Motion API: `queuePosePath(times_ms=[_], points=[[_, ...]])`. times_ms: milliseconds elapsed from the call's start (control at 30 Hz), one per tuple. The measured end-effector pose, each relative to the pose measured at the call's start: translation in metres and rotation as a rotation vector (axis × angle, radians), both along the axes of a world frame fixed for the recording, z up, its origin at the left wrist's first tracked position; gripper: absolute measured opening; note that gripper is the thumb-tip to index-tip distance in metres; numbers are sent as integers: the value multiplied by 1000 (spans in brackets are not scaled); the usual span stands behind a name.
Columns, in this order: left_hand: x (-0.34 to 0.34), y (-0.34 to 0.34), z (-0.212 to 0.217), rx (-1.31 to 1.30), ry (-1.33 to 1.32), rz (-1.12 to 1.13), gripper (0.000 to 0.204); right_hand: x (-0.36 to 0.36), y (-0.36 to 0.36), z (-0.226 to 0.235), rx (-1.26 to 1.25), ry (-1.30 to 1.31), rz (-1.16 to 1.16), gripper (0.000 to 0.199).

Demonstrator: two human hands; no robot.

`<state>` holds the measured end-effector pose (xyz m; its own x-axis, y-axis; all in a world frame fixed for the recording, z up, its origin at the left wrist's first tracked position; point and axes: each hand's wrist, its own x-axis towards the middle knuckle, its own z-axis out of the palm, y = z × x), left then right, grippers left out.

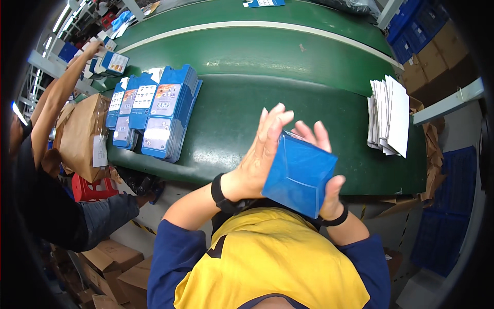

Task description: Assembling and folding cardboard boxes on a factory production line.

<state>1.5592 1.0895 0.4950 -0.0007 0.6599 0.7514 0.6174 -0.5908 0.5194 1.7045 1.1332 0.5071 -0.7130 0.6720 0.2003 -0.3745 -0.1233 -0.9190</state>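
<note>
A blue box [300, 172], folded into shape, is held up in front of my chest at the table's near edge, its blue end with seams facing me. My right hand [332, 198] grips it, the thumb on its right side and fingers showing behind its far edge. The stretched fingers of my left hand [261, 154] lie along the box's left side, palm toward it. Left of my hands, stacks of flat blue-and-white printed cartons [163, 116] rest on the green table [231, 126]. Far right lies a fanned pile of folded white sheets [388, 117].
A co-worker's arm [64, 98] reaches toward several boxes [110, 62] at the far left. A brown paper bag [85, 131] stands beside the table, above a red stool [92, 188]. A metal post [450, 105] rises at the right; blue crates [417, 31] and cardboard boxes [435, 56] stand behind.
</note>
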Motion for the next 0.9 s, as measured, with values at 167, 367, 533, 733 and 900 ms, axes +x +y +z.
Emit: queuePosePath(times_ms=[167, 367, 533, 733, 900], points=[[-4, -12, 2, 35, -10, -206, 60, 20, 56, 6, 153, -166, 68, 92], [-50, -14, 17, 206, 534, 4, 48, 0, 86, 26, -298, -271, 468, 76], [-132, -40, 56, -441, 623, 673, 82, -67, 159, 9, -6, -399, 46, 68], [-268, -99, 21, -898, 325, 988, 96, -87, 189, -30, 151, -448, -409, 65], [-271, -105, 12, -764, 283, 852, 86, -7, 165, 30, 214, -449, -406, 58]])
